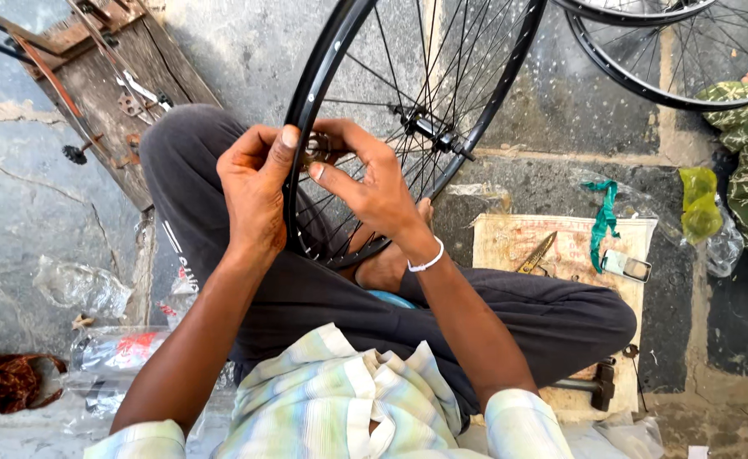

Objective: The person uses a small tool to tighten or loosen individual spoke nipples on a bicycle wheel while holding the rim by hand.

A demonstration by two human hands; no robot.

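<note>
seated cross-legged, the person props a black wheel rim (306,93) upright between the knees, so the thin steel spokes (408,68) face both hands. the left hand (251,191) and right hand (374,187) close from either side of the rim, fingertips pinching a small round metal part (314,150) (its kind unclear). right of the hands, pliers (535,252) lie on worn cardboard (561,246).

both hands (255,191) (374,187) at black bicycle wheel rim (306,93), fingers (327,174) around a small part (314,150)
</note>
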